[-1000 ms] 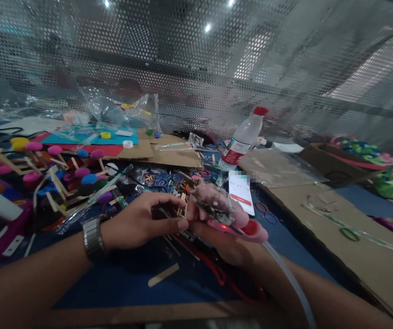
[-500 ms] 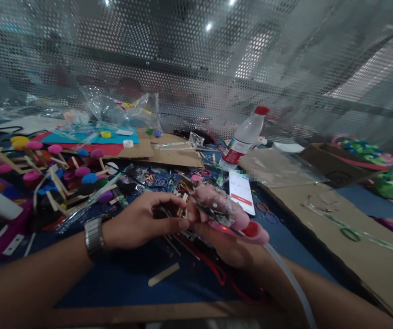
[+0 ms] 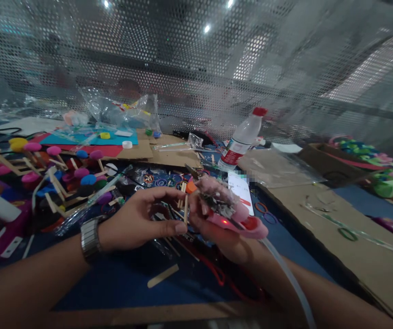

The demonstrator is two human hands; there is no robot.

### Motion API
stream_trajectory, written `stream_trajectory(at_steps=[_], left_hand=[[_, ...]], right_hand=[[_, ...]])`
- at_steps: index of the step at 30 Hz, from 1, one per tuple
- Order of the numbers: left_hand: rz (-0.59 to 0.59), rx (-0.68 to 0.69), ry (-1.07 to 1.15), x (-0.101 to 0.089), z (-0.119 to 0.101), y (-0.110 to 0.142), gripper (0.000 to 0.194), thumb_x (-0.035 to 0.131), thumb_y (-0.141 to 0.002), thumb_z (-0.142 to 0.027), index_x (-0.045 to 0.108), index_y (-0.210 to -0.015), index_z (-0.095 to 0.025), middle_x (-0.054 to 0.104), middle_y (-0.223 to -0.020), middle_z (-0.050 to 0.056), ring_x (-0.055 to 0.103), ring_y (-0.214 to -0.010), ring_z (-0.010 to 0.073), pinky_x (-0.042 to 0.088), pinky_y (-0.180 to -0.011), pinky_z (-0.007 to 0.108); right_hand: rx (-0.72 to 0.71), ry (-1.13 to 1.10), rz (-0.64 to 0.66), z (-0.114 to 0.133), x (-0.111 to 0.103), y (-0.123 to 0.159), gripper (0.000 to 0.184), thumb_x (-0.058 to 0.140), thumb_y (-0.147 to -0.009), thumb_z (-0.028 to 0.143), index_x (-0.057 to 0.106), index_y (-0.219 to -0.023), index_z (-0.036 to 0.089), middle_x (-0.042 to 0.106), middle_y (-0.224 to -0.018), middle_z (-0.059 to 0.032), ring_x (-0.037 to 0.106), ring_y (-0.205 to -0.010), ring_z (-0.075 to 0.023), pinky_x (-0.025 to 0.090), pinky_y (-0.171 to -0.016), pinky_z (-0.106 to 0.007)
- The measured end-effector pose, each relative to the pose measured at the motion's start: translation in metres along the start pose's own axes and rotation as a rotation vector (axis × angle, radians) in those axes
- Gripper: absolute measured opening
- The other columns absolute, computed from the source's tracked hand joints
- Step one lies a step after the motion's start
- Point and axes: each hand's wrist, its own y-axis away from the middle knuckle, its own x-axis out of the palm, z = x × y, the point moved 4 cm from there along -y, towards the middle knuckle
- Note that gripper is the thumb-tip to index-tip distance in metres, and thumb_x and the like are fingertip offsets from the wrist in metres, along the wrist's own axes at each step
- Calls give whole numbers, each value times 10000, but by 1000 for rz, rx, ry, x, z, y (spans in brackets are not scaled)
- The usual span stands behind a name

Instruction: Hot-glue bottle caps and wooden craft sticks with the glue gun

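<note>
My left hand (image 3: 141,221), with a metal-banded watch on its wrist, pinches narrow wooden craft sticks (image 3: 186,210) between thumb and fingertips. In my right hand (image 3: 229,244) is a pink hot glue gun (image 3: 254,230), its red light lit, its body partly wrapped in a torn, shiny covering. The nozzle points away to the upper left, above the sticks. A small orange piece (image 3: 191,187) shows beside the sticks; whether it is attached to them I cannot tell. One loose craft stick (image 3: 163,276) lies on the blue table surface (image 3: 114,288) near the front edge.
On the left are several stick pieces with coloured round caps (image 3: 88,179). Behind the glue gun stand a red-capped bottle (image 3: 239,141) and a phone (image 3: 239,185). Cardboard (image 3: 320,219) covers the right side, with a box (image 3: 337,160) beyond. The glue gun's pale cord (image 3: 292,283) trails along my right forearm.
My right hand and the glue gun have shifted slightly, opening a small gap from my left thumb. The sticks in my left hand and the orange piece now show more clearly.
</note>
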Motion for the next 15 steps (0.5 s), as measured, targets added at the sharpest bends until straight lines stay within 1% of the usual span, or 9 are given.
stream_trajectory(at_steps=[3, 6, 9, 10, 13, 14, 15], left_hand=[[-23, 18, -40, -1, 0, -1, 534, 868, -705, -288, 667, -1175, -133, 685, -1109, 102, 634, -900, 194, 513, -835, 340], [-31, 29, -90, -2, -1, -1, 535, 860, -714, -312, 670, -1180, -130, 680, -1130, 110, 628, -906, 199, 511, -825, 342], [-1, -11, -120, -1, 0, -2, 512, 845, -738, -354, 679, -1172, -136, 691, -1058, 90, 615, -862, 187, 504, -780, 324], [14, -25, -130, -1, 0, -2, 498, 839, -746, -366, 685, -1160, -136, 693, -1019, 81, 611, -851, 186, 498, -769, 319], [40, -59, -161, 1, 1, -2, 476, 830, -760, -383, 694, -1140, -130, 688, -957, 70, 613, -870, 201, 485, -776, 323], [39, -70, -164, 1, 2, -2, 490, 831, -760, -384, 691, -1156, -131, 687, -956, 69, 618, -884, 209, 484, -787, 330], [36, -78, -160, 1, 3, -2, 507, 833, -758, -386, 688, -1174, -133, 686, -960, 69, 623, -898, 217, 485, -802, 338]], right_hand=[[-11, -41, 1, 2, 1, 1, 186, 709, -894, 263, 530, -843, 268, 547, -828, 22, 521, -700, -162, 451, -649, -320], [45, -66, 17, 3, 3, 2, 221, 773, -856, 296, 554, -867, 273, 539, -813, 33, 501, -645, -148, 437, -587, -303], [85, -47, 4, 6, 4, 2, 276, 858, -783, 288, 592, -858, 268, 552, -772, 48, 514, -612, -130, 452, -578, -287], [84, -23, 6, 6, 5, 3, 271, 861, -778, 276, 597, -841, 263, 559, -762, 49, 530, -618, -129, 464, -590, -283], [36, 17, 8, 5, 5, 4, 218, 796, -827, 271, 579, -806, 257, 595, -799, 26, 580, -686, -146, 495, -625, -287], [9, 2, -6, 5, 4, 4, 196, 762, -847, 280, 570, -811, 259, 600, -817, 19, 582, -695, -150, 495, -613, -287], [1, 30, 20, 4, 5, 5, 175, 745, -858, 277, 575, -822, 263, 609, -851, 8, 592, -722, -157, 500, -615, -287]])
